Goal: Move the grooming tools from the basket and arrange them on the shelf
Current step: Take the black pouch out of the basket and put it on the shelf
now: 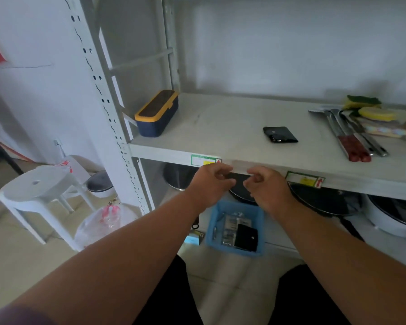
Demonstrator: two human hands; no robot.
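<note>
Holding a thin dark item [238, 176] between both hands, just in front of the shelf [220, 127] edge

Left to right: navy box with yellow lid [156, 113] at shelf's left end; left hand [209, 181] pinched on the item's left end, right hand [265, 186] pinched on its right; blue basket [212, 221] below with dark pouch [245, 238] inside; black pouch [279, 134] mid-shelf; utensils [352, 134] far right

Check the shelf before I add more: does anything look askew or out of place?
Mildly. The black pouch lies skewed to the shelf edge, alone mid-shelf. The box also sits angled. Nothing spilled or damaged.
</note>
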